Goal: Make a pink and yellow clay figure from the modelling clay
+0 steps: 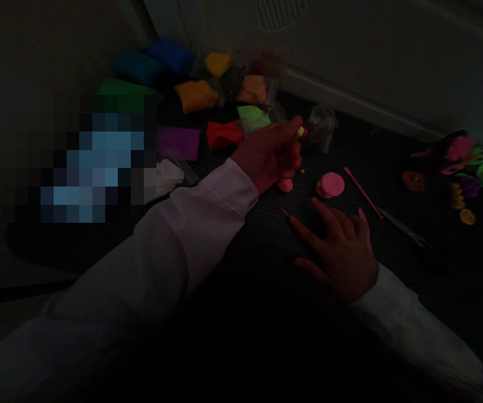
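My left hand (pixel 272 152) is raised over the table with curled fingers. A small yellow and reddish clay piece (pixel 301 132) shows between its thumb and fingertips. Below those fingers lies a pink clay lump (pixel 285 185). My right hand (pixel 338 252) rests palm down with fingers spread, and its index fingertip touches a thin pink clay strand (pixel 285 211). Just beyond that hand is a round piece with a flat pink top (pixel 332 184) and a paler layer beneath. A pink object (pixel 366 225), partly hidden, sticks out beside its outer fingers. An orange bead (pixel 302 171) lies between the hands.
Bags of coloured clay, including orange (pixel 196 96), red (pixel 224 135) and purple (pixel 179 142), lie at the back left. A pink stick tool (pixel 362 192) and scissors (pixel 407 229) are at right, near clay flowers (pixel 462 148). A blurred-out patch covers the left. Light is dim.
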`<move>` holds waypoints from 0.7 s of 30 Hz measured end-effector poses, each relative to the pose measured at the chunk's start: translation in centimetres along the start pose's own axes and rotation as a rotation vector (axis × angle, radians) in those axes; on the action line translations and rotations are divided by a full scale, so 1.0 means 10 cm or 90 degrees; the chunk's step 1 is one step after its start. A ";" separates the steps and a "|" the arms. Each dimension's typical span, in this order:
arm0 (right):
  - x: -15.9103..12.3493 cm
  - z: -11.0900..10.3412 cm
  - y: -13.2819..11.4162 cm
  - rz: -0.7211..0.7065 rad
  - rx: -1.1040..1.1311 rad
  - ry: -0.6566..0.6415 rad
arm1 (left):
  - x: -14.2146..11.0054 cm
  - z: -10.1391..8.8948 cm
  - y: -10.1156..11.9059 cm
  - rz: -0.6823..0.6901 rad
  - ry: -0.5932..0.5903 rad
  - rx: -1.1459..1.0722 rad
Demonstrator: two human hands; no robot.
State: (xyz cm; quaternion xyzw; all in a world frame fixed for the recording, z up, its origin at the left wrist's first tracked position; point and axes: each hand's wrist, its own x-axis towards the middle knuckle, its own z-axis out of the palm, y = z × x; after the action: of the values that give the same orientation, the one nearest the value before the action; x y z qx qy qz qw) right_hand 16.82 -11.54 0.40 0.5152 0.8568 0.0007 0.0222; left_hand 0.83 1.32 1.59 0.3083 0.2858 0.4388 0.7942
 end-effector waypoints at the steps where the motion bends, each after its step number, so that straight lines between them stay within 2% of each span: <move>1: 0.00 0.00 0.00 0.006 0.000 0.003 | 0.00 -0.01 0.00 0.004 -0.009 -0.005; 6: -0.01 0.01 -0.01 -0.021 0.018 -0.007 | 0.01 -0.02 -0.02 0.006 -0.021 -0.022; 10: -0.01 0.01 0.00 0.026 -0.002 0.007 | 0.01 -0.03 -0.02 0.005 -0.023 -0.018; 15: -0.01 0.00 -0.01 -0.010 0.020 -0.011 | 0.01 -0.03 -0.01 0.005 -0.037 -0.028; 19: -0.01 0.00 -0.01 0.035 -0.004 0.001 | 0.01 -0.02 -0.01 0.000 -0.028 -0.026; 21: -0.01 -0.01 -0.01 0.022 0.000 -0.009 | 0.01 -0.02 -0.01 0.000 -0.028 -0.024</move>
State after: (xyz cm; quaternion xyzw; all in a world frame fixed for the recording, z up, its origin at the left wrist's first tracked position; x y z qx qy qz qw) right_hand 16.78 -11.62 0.47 0.5300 0.8475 -0.0025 0.0280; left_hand 0.80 1.43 1.37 0.3024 0.2601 0.4374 0.8060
